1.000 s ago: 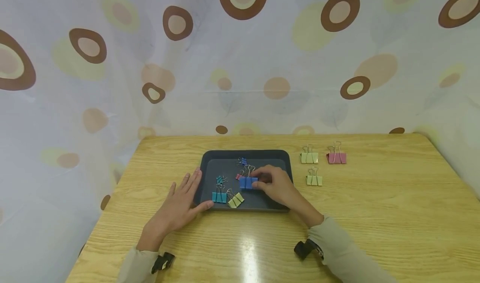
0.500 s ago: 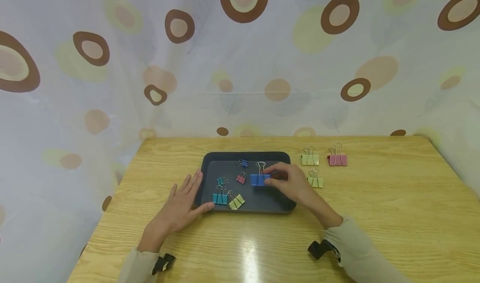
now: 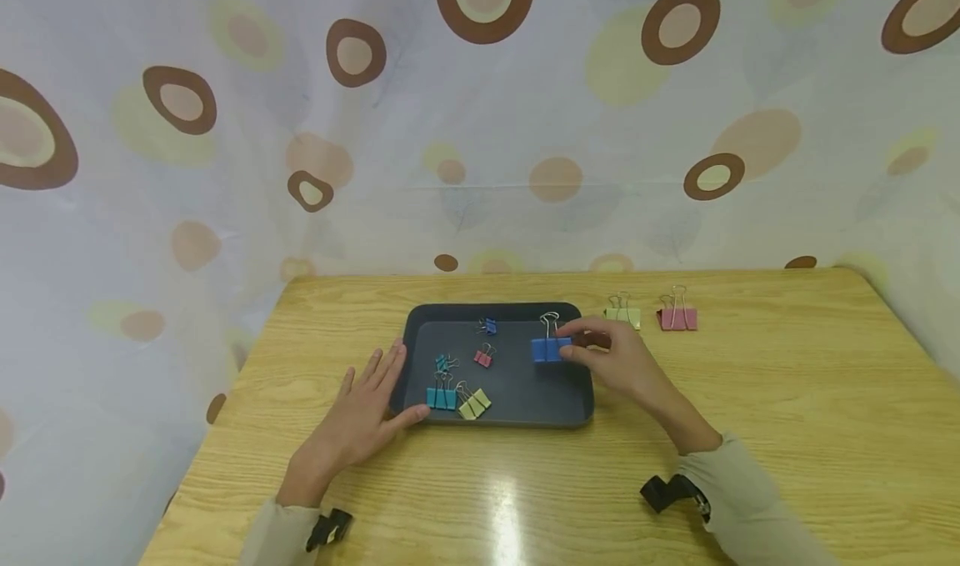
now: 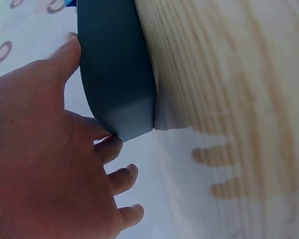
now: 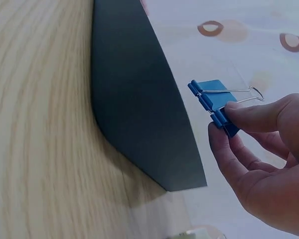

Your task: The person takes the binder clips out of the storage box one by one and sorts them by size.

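Between thumb and fingertips, my right hand pinches a large blue binder clip by one end, above the right part of a dark grey tray. The right wrist view shows the same blue binder clip raised over the tray's rim, its wire handles pointing away. My left hand touches the tray's left corner with fingers spread and straight. In the tray lie a small blue clip, a small pink clip, a small teal clip, a larger teal clip and a yellow clip.
On the wooden table, right of the tray, stand a large pink binder clip and a pale yellow clip. My right hand hides the spot where another yellow clip stood. A patterned curtain hangs behind the table.
My right hand has carried the blue binder clip rightward and upward from the tray's middle, uncovering the small pink clip. The left hand has kept its place at the tray.
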Demonstrator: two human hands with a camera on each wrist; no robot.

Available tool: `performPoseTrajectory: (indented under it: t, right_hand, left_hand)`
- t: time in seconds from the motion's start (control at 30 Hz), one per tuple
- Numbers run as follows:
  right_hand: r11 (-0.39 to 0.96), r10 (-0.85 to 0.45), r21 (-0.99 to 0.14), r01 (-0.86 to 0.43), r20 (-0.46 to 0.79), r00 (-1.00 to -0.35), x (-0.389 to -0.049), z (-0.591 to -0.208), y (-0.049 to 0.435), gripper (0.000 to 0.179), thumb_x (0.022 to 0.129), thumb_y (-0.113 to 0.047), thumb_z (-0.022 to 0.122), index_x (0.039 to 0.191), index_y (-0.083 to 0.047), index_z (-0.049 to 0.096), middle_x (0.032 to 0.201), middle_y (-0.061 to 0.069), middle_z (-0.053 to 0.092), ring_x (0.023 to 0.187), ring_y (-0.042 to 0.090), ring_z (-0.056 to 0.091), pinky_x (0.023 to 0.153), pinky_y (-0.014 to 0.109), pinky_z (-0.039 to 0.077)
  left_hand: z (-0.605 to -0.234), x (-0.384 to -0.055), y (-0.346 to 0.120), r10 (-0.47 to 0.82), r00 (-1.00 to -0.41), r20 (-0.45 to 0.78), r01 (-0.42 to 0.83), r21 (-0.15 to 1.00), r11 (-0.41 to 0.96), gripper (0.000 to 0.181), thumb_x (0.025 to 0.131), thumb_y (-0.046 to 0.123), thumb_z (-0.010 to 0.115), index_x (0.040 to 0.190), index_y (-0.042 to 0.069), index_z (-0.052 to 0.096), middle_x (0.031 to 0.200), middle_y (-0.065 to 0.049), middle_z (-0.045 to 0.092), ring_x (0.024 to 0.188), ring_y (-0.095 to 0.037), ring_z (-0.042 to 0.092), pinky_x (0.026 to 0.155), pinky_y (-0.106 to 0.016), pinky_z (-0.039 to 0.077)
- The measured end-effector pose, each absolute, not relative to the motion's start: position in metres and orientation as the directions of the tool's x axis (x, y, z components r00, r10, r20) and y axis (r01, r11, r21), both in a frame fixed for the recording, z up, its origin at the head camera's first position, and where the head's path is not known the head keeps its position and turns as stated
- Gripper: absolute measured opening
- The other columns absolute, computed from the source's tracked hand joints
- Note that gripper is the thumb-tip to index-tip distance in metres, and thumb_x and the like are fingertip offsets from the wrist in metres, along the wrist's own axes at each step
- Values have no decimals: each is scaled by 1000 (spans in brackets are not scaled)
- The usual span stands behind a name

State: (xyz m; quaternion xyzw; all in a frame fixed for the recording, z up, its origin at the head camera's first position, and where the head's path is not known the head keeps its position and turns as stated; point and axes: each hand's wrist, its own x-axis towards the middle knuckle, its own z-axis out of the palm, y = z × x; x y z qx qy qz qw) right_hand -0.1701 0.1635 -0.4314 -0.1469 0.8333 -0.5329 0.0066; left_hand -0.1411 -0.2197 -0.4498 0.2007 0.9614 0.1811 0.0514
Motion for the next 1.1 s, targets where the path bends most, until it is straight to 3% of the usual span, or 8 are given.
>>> performPoseTrajectory:
  t: [0.27,0.5,0.67,0.83,1.1]
  right_hand:
    - [364,-228,-906,-214,136,-964,-169,-421,194,25,96,-9,73,120,0,73,118,18,70,103,31,71,74,29,58]
    - [399,-172,-895,-198,139,-975,-168,-417,219,29,98,-15,72,124,-2,72,124,18,69,103,11,71,82,29,59]
    - [420,-120,-886,-198,162,-979,-168,-413,233,31,99,-19,72,125,-3,72,120,18,69,95,8,71,80,24,58]
    - [440,-72,-878,-190,176,-982,-167,-411,250,32,100,-23,71,125,-3,71,115,10,70,94,4,71,80,18,55]
    - [368,-32,-915,-164,164,-986,-169,-412,278,36,101,-15,69,131,5,65,106,-3,75,86,7,75,83,15,55]
  left_hand:
    - [-450,-141,-220,403,-915,-18,368,375,851,97,99,62,57,165,5,15,171,-9,10,155,-40,13,117,-73,10]
    - [-452,-141,-221,406,-914,-21,369,375,850,97,99,61,57,165,5,14,171,-9,9,156,-40,12,117,-72,9]
    - [-454,-141,-221,404,-914,-20,369,373,852,97,99,62,56,165,6,14,171,-8,9,156,-39,12,118,-72,9]
    - [-454,-141,-221,407,-913,-16,374,366,852,97,99,62,56,165,6,14,171,-8,9,156,-39,12,118,-72,10]
    - [-451,-140,-220,406,-914,-22,370,372,851,97,99,61,57,165,6,14,171,-8,9,156,-39,12,118,-72,9]
